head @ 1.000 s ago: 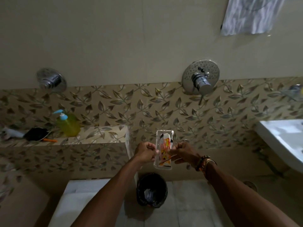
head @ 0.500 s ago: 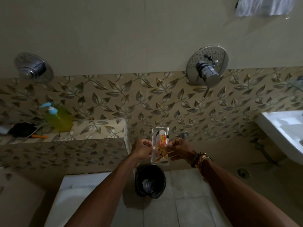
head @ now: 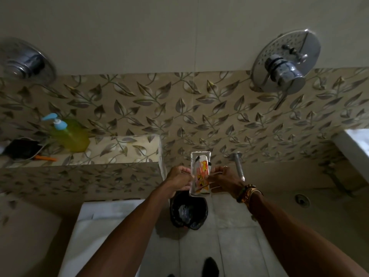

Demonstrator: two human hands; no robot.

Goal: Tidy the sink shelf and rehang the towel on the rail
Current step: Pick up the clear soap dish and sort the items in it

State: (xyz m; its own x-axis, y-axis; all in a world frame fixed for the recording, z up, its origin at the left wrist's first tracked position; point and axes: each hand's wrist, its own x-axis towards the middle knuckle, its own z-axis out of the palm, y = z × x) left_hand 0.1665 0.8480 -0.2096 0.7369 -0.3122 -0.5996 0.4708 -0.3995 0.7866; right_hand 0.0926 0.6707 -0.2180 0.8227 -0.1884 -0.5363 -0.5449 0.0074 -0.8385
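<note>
A clear plastic tray (head: pixel 200 193) with a red-and-yellow tube (head: pixel 202 174) and a dark-tipped item inside is held up in front of me. My left hand (head: pixel 178 179) grips its left side and my right hand (head: pixel 224 179) grips its right side. Directly below the tray stands a black bin (head: pixel 188 213) on the floor. The tiled shelf (head: pixel 123 150) at the left carries a yellow soap pump bottle (head: pixel 68 134), a black object (head: pixel 21 148) and an orange stick (head: pixel 46 158). The towel is out of view.
A chrome shower valve (head: pixel 283 66) sticks out of the wall at upper right, another chrome fitting (head: pixel 26 62) at upper left. A metal tap spout (head: pixel 238 165) is beside my right hand. A white basin edge (head: pixel 351 148) is at the right, a white surface (head: pixel 103 232) below the shelf.
The view has tilted down and moved closer to the wall, so the towel has left the top edge. Both hands keep hold of the tray above the bin.
</note>
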